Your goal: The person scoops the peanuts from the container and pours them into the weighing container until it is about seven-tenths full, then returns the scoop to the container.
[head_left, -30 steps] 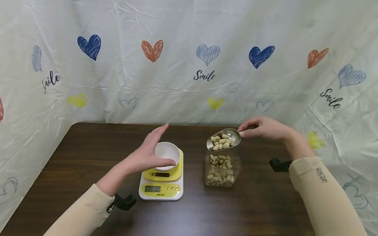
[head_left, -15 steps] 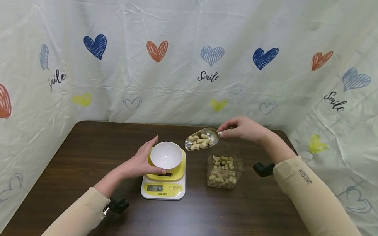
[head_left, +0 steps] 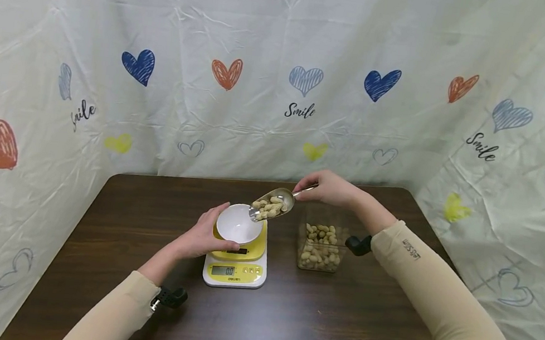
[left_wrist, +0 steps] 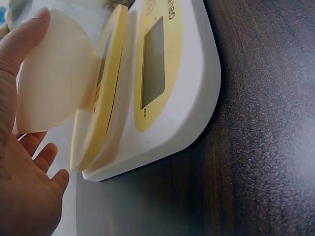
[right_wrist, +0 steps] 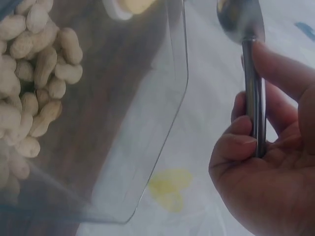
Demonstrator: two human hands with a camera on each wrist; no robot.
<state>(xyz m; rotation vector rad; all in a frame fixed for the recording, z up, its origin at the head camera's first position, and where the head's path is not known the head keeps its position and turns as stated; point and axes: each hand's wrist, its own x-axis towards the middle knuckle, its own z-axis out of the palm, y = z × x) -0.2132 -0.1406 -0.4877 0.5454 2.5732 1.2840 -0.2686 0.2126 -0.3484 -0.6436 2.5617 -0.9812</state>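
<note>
A loaded metal scoop [head_left: 288,199] hangs at the edge of a small white bowl [head_left: 237,226] over a dark worktop [head_left: 356,320], its mouth overlapping the right side of the bowl's rim as seen from the head camera; whether the two touch cannot be told. The right hand [head_left: 329,189] pinches the scoop's slim handle [right_wrist: 255,93] between thumb and fingers, a grip caught close up at the right wrist, while peanuts [head_left: 269,208] in their shells fill the trough. The left hand [head_left: 202,234] curves round the bowl, thumb on the near side and fingers on the far, a grip that appears to steady it upright on a yellow-and-white kitchen scale [head_left: 255,283], whose display [head_left: 223,270] seems to read 0.0. Well to the scale's right stands a clear container [right_wrist: 162,113], partly filled with further nuts [right_wrist: 45,66]. The step in hand looks to be delivering a scoopful, with none visible in the bowl. The next move, on that reading, calls for the scoop's mouth farther over the bowl and its handle raised gently, so the load drops inside rather than onto the scale. A true weight would then need the left hand off the bowl.
</note>
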